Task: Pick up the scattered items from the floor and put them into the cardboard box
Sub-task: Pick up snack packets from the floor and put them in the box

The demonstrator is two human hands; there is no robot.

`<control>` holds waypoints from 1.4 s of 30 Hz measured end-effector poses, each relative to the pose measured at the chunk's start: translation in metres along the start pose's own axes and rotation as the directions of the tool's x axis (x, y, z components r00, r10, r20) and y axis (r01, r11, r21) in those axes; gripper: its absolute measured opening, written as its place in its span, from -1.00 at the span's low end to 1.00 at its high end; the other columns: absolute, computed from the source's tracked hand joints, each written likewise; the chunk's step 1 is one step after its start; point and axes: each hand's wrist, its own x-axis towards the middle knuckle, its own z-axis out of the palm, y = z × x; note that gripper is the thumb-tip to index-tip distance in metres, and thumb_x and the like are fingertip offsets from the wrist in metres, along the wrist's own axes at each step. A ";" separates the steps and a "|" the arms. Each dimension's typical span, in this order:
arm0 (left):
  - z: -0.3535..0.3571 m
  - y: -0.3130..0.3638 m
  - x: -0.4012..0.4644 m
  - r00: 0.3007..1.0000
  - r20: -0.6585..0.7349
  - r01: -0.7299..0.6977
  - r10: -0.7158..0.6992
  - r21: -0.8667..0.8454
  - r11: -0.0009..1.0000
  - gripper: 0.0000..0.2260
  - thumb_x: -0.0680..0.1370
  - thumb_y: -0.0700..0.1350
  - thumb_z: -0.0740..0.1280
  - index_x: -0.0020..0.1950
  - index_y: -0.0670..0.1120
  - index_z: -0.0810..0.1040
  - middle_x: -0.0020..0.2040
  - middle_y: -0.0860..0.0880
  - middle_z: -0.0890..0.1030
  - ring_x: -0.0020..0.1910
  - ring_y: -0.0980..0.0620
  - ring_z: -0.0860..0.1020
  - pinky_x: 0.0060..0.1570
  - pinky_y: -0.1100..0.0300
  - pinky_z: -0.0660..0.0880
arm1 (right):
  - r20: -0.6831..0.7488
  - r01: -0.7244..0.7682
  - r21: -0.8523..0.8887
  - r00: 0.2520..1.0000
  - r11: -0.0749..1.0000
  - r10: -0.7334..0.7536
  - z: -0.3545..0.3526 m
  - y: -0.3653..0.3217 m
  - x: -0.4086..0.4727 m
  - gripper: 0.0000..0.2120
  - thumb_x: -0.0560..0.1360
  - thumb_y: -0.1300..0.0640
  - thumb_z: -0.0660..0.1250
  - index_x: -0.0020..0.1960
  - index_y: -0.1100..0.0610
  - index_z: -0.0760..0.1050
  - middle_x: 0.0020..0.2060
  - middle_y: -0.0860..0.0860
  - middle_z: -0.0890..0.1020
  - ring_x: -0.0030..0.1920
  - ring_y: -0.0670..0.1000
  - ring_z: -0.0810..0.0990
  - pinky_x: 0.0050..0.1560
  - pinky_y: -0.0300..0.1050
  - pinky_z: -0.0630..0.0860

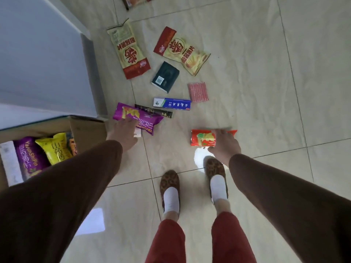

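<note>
The cardboard box (83, 130) stood at the left edge of the view, pushed against a grey-white wall (38, 54), with its top open and a purple bag (30, 158) and a yellow bag (55, 149) already inside. To the right of the box the tiled floor (266, 92) was wide and bare, and also in front of the two leopard-pattern shoes (171, 185).

The left hand (123, 133) was reaching down on the near end of a purple snack bag (138, 118), just beside the box flap; its fingers were hidden under the hand, so I cannot tell if they were closed on it. The right hand (224, 145) lay over a red packet (205, 138), thumb at the near side and fingers curled over the far side.

Farther away lay a blue-white long box (171, 103), a dark stick pack (153, 111), a dark green box (165, 76), a pink striped pack (198, 92) and two yellow-red chip bags (129, 52) (182, 50), all apart from each other.
</note>
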 end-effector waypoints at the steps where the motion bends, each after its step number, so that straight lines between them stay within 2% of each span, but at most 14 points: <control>1: 0.003 -0.003 0.013 1.000 -0.001 0.014 -0.014 0.027 1.000 -0.46 0.51 -0.13 0.42 0.47 -0.10 0.35 0.41 -0.14 0.44 0.40 -0.19 0.40 0.31 -0.12 0.39 | 0.013 0.014 -0.033 1.000 0.999 -0.013 0.006 0.003 0.013 -0.36 0.47 0.07 0.46 0.49 0.03 0.31 0.36 0.10 0.47 0.37 0.19 0.42 0.27 0.10 0.45; 5: 0.023 -0.012 0.064 0.997 -0.043 0.064 -0.061 0.093 0.994 -0.35 0.44 -0.24 0.44 0.49 -0.05 0.30 0.48 -0.14 0.36 0.47 -0.21 0.32 0.36 -0.17 0.37 | 0.067 0.067 -0.192 0.996 0.979 -0.055 0.037 0.020 0.065 -0.29 0.46 0.13 0.45 0.53 0.05 0.23 0.40 0.09 0.41 0.39 0.18 0.40 0.26 0.12 0.46; 9: 0.049 -0.009 0.107 0.988 -0.133 0.109 -0.082 0.208 0.972 -0.32 0.41 -0.34 0.41 0.50 -0.12 0.30 0.47 -0.14 0.35 0.48 -0.20 0.29 0.41 -0.17 0.32 | 0.101 0.132 -0.351 0.990 0.927 -0.102 0.071 0.036 0.105 -0.29 0.46 0.11 0.40 0.54 0.08 0.18 0.41 0.08 0.37 0.39 0.18 0.37 0.28 0.11 0.40; 11: 0.060 -0.007 0.124 0.988 -0.137 0.109 -0.067 0.328 0.938 -0.37 0.44 -0.28 0.40 0.49 -0.11 0.30 0.44 -0.14 0.39 0.44 -0.20 0.34 0.39 -0.19 0.33 | 0.108 0.173 -0.434 0.984 0.884 -0.139 0.087 0.045 0.118 -0.35 0.49 0.09 0.36 0.52 0.10 0.21 0.38 0.11 0.40 0.36 0.19 0.39 0.27 0.09 0.38; 14: 0.072 -0.007 0.139 0.989 -0.115 0.138 -0.095 0.464 0.875 -0.46 0.46 -0.16 0.37 0.43 -0.08 0.35 0.32 -0.13 0.49 0.29 -0.22 0.47 0.26 -0.18 0.41 | 0.071 0.202 -0.487 0.979 0.850 -0.191 0.101 0.056 0.130 -0.49 0.50 0.11 0.34 0.41 0.11 0.31 0.25 0.13 0.50 0.25 0.20 0.46 0.16 0.10 0.43; 17: 0.075 -0.001 0.134 0.992 -0.079 0.127 -0.099 0.607 0.784 -0.57 0.44 -0.04 0.39 0.29 -0.06 0.43 0.13 -0.07 0.59 0.16 -0.14 0.48 0.17 -0.01 0.36 | 0.103 0.220 -0.525 0.975 0.822 -0.195 0.099 0.060 0.133 -0.47 0.48 0.06 0.38 0.39 0.08 0.30 0.19 0.13 0.54 0.21 0.20 0.49 0.13 0.12 0.42; 19: 0.075 0.003 0.124 0.991 -0.102 0.134 -0.090 0.632 0.763 -0.67 0.48 0.00 0.34 0.21 -0.06 0.48 0.03 -0.05 0.60 0.09 -0.11 0.49 0.14 -0.01 0.36 | 0.127 0.226 -0.512 0.974 0.829 -0.188 0.090 0.059 0.132 -0.42 0.48 -0.03 0.39 0.42 0.05 0.27 0.17 0.13 0.57 0.20 0.20 0.49 0.14 0.12 0.40; 22: 0.071 0.008 0.099 0.979 -0.145 0.198 -0.146 0.462 0.865 -0.64 0.45 0.09 0.39 0.13 -0.09 0.50 -0.02 -0.09 0.59 0.03 -0.15 0.52 0.11 -0.06 0.41 | 0.134 0.223 -0.419 0.974 0.880 -0.183 0.065 0.052 0.123 -0.29 0.46 -0.15 0.43 0.47 0.02 0.20 0.19 0.09 0.58 0.23 0.18 0.50 0.19 0.10 0.40; 24: 0.064 0.015 0.080 0.971 -0.116 0.233 -0.211 0.236 0.943 -0.52 0.43 0.12 0.44 0.22 -0.10 0.45 0.03 -0.13 0.55 0.03 -0.18 0.55 0.04 -0.06 0.47 | 0.108 0.231 -0.360 0.973 0.904 -0.206 0.044 0.045 0.113 -0.25 0.44 -0.21 0.44 0.47 0.02 0.19 0.22 0.08 0.58 0.24 0.16 0.50 0.21 0.09 0.41; 26: 0.055 0.024 0.056 0.954 -0.046 0.298 -0.298 -0.008 0.955 -0.44 0.41 0.14 0.46 0.30 -0.06 0.37 0.05 -0.13 0.51 0.03 -0.19 0.55 -0.05 -0.02 0.49 | 0.094 0.254 -0.309 0.967 0.916 -0.236 0.023 0.037 0.101 -0.25 0.42 -0.27 0.44 0.44 0.02 0.21 0.23 0.06 0.58 0.25 0.15 0.51 0.21 0.08 0.44; 30: 0.042 0.037 -0.001 0.911 0.073 0.402 -0.406 -0.372 0.837 -0.50 0.40 0.18 0.47 0.15 0.01 0.30 -0.05 -0.05 0.53 -0.15 -0.08 0.56 -0.11 0.06 0.52 | 0.084 0.277 -0.193 0.960 0.941 -0.265 -0.017 0.005 0.065 -0.23 0.41 -0.37 0.39 0.44 0.01 0.22 0.25 0.03 0.56 0.25 0.11 0.53 0.23 0.09 0.52; 34: 0.034 0.041 -0.059 0.877 0.129 0.434 -0.462 -0.623 0.651 -0.47 0.35 0.18 0.51 0.12 0.01 0.33 -0.06 -0.03 0.59 -0.16 -0.10 0.59 -0.15 0.04 0.56 | 0.068 0.311 -0.025 0.949 0.950 -0.309 -0.041 -0.041 0.021 -0.25 0.39 -0.37 0.39 0.40 0.01 0.26 0.15 0.02 0.58 0.15 0.08 0.60 0.16 0.10 0.60; 37: 0.029 0.034 -0.101 0.851 0.136 0.435 -0.508 -0.724 0.535 -0.43 0.35 0.21 0.53 0.13 0.01 0.29 -0.04 -0.02 0.58 -0.16 -0.10 0.61 -0.09 0.00 0.61 | 0.073 0.338 0.058 0.937 0.939 -0.342 -0.047 -0.080 -0.013 -0.26 0.39 -0.37 0.39 0.38 0.00 0.25 0.14 -0.01 0.58 0.12 0.05 0.64 0.13 0.08 0.63; 42: 0.027 0.004 -0.171 0.816 0.095 0.371 -0.571 -0.843 0.390 -0.45 0.42 0.16 0.51 0.16 -0.02 0.26 0.03 -0.04 0.52 -0.05 -0.11 0.56 -0.02 0.03 0.54 | 0.079 0.295 0.121 0.949 0.948 -0.306 -0.034 -0.150 -0.075 -0.23 0.41 -0.36 0.40 0.43 -0.01 0.20 0.24 -0.01 0.55 0.19 0.08 0.62 0.21 0.09 0.57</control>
